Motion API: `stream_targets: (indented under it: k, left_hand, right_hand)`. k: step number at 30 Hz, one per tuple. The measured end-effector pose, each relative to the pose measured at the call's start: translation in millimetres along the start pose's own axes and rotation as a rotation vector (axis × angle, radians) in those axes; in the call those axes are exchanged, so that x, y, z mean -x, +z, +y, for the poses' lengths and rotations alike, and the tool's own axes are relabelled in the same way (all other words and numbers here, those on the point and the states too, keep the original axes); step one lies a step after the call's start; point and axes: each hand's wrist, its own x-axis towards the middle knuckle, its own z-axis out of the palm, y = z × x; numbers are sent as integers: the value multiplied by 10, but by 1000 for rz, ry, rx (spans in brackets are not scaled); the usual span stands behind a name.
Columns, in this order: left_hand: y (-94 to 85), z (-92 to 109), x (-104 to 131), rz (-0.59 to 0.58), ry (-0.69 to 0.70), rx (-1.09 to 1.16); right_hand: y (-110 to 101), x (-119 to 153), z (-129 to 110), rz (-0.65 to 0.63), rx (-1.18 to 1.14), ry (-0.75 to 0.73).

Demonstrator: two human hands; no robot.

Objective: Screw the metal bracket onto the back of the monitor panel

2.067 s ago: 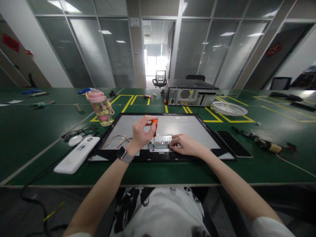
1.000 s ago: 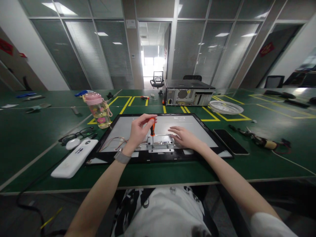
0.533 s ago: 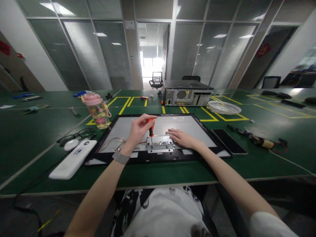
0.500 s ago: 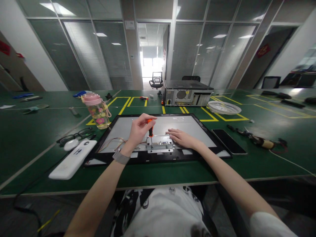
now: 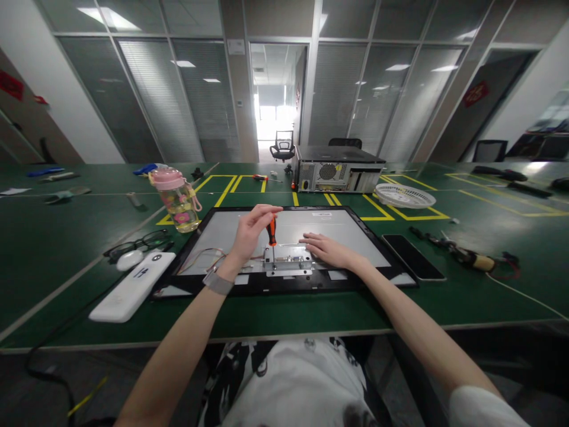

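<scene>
A flat panel with a black frame and a grey back lies on the green table. Near its front edge sits a metal bracket, with thin wires running off to the left. My left hand pinches the top of an orange and black screwdriver, which stands upright with its shaft down at the bracket's left part. My right hand lies flat, fingers spread, on the panel and the bracket's right end, holding nothing.
Left of the panel are a pink-lidded bottle, glasses and a white power bank. A phone lies to the right, near a coil of wire. Behind stand a computer case and a white basket.
The fingers of my left hand have shifted slightly at the top of the screwdriver, showing more of its handle. My right hand stays in place.
</scene>
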Motion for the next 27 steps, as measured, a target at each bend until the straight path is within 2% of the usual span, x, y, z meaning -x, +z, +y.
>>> stream_targets:
  k: [3,5,11,17,23,27]
  left_hand:
    - [-8,19,-7,-62,-72,128]
    - [-11,46,-6,-73,-86,115]
    - [-32,78,-1,-43,41,-53]
    - [-39,146,18,-169,-89,33]
    - [-32,178,6,-123,44,-96]
    - [-68,193,2,-266,-88,63]
  right_hand:
    - [-19,3,-29,-9,8,10]
    - [-27,5,-42,-17,16,10]
    - [-13,-1,-22,-28,10,7]
    - [6,-4,13,-21,-11,15]
    - [-8,3,-6,-31,-10,21]
    - [-9,4,-4,-33,-3,25]
